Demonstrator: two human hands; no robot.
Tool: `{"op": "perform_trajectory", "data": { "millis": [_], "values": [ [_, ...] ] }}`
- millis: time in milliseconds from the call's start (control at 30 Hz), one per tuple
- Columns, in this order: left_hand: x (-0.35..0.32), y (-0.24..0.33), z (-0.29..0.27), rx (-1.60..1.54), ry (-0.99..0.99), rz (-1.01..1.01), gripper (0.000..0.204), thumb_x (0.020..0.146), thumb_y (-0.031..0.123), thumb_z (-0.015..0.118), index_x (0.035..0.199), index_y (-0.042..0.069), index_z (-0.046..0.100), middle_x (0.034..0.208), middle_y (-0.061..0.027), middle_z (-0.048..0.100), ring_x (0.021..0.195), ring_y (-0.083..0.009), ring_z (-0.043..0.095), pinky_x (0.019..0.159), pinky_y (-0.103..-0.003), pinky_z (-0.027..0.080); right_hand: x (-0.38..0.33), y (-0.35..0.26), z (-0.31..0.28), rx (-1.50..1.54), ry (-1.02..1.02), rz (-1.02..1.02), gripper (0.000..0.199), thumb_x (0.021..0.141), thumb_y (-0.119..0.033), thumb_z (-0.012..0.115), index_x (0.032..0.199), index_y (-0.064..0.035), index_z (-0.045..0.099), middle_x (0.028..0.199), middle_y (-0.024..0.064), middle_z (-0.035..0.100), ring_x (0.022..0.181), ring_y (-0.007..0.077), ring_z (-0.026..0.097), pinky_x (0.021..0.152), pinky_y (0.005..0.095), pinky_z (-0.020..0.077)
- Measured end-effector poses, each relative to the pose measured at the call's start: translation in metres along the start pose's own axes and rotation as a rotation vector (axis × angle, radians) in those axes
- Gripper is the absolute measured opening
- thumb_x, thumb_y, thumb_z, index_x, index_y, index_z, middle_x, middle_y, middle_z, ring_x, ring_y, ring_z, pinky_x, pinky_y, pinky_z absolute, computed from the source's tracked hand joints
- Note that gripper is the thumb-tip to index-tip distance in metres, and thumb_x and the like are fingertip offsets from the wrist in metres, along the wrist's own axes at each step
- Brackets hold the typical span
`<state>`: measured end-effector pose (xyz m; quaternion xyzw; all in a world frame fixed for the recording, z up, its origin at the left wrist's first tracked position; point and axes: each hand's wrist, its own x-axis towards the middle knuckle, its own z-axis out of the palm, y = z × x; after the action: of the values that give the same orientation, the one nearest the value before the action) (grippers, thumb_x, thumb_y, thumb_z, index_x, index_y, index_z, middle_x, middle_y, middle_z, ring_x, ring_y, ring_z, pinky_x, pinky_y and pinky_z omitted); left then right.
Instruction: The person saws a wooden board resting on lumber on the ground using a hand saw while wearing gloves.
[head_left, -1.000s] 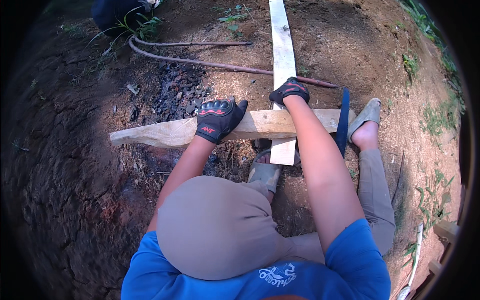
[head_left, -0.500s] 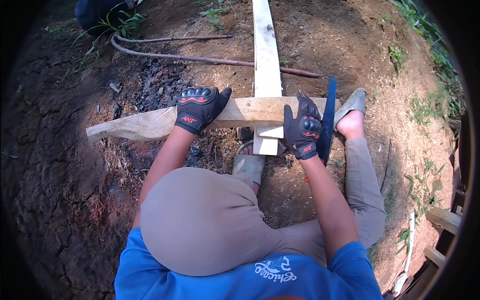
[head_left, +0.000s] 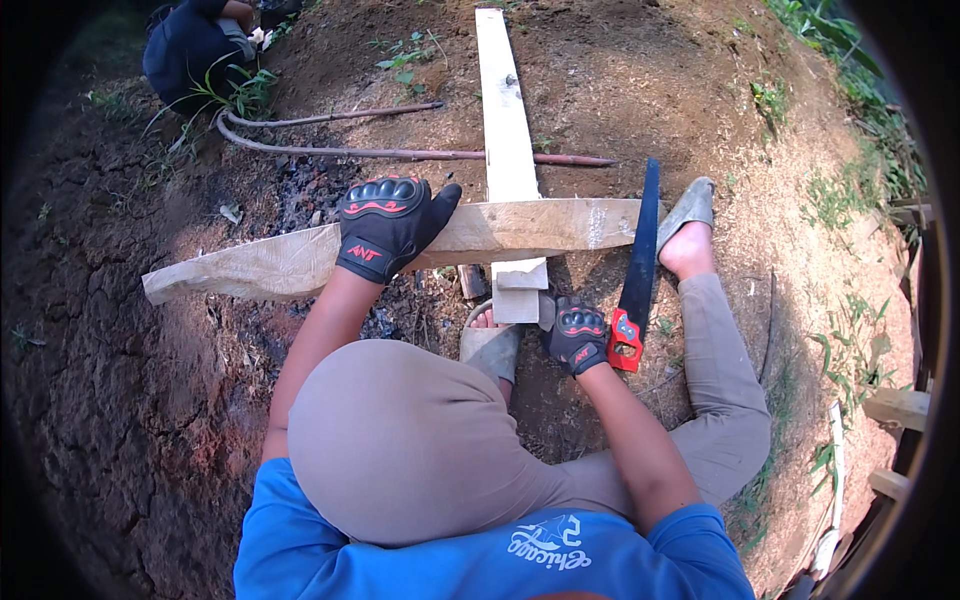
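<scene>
A long, slightly curved piece of pale timber [head_left: 560,226] lies crosswise over a straight pale plank [head_left: 508,130]. My left hand [head_left: 388,222], in a black glove with red marks, grips the timber left of the crossing, thumb stretched along it. At the plank's near end, beside small wood blocks [head_left: 520,274], my gloved right hand [head_left: 577,334] is low with its fingers curled. A dark grey piece shows at those fingers; its kind is unclear. Just right of that hand, a handsaw [head_left: 640,260] with dark blade and red handle rests upright against the timber's right end.
My slippered feet [head_left: 686,215] stand near the timber. Beyond it, a bent brown stick [head_left: 380,153] passes under the plank, near dark charcoal bits. A person [head_left: 195,55] in dark clothes crouches at the far left. Weeds and wooden pieces [head_left: 897,408] line the right edge.
My right hand has left the timber's right part and moved down toward me, beside the plank's near end. The saw's red handle now shows. My left hand still holds the timber.
</scene>
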<state>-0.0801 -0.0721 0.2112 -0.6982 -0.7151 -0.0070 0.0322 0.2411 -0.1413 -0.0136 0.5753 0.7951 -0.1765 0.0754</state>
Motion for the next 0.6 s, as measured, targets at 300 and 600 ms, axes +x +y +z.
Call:
{"op": "perform_trajectory", "data": {
  "millis": [300, 600],
  "values": [
    [-0.003, 0.006, -0.009, 0.031, 0.073, 0.058, 0.056, 0.098, 0.062, 0.065, 0.075, 0.013, 0.078, 0.072, -0.0142, 0.074, 0.069, -0.0337, 0.074, 0.069, -0.048, 0.058, -0.100, 0.034, -0.136, 0.735, -0.199, 0.103, 0.048, 0.089, -0.040, 0.082, 0.121, -0.0055, 0.075, 0.102, 0.0146, 0.078, 0.094, 0.0250, 0.075, 0.086, 0.0397, 0.0569],
    [0.004, 0.013, -0.020, 0.001, 0.039, 0.041, 0.058, 0.099, 0.063, 0.063, 0.075, 0.011, 0.078, 0.075, -0.0153, 0.075, 0.071, -0.0346, 0.075, 0.070, -0.049, 0.058, 0.022, -0.074, -0.103, 0.809, 0.105, 0.106, 0.064, 0.085, -0.047, 0.084, 0.121, 0.0045, 0.069, 0.107, 0.0266, 0.077, 0.102, 0.0429, 0.075, 0.090, 0.0508, 0.0589]
  ]
}}
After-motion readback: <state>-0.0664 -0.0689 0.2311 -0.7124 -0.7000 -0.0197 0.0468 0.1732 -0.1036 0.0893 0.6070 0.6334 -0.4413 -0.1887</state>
